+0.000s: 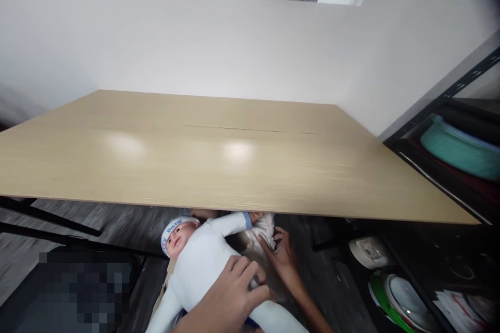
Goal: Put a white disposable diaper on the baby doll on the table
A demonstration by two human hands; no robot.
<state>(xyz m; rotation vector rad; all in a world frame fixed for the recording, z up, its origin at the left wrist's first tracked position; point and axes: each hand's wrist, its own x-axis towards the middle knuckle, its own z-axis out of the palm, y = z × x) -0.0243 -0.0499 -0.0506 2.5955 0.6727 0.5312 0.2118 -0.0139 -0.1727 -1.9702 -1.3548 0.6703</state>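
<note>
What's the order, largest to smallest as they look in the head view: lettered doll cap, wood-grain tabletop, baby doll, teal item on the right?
1. Wood-grain tabletop
2. Baby doll, cut off by the frame
3. Teal item, also cut off
4. Lettered doll cap

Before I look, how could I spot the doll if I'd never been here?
Find the big pale wooden table. Just below its near edge in the picture is the doll, dressed in white, with the person's left hand over its lower body. Unlike the crumpled whitish cloth beside it, it has a face and a cap reading "Baby" in blue.
</note>
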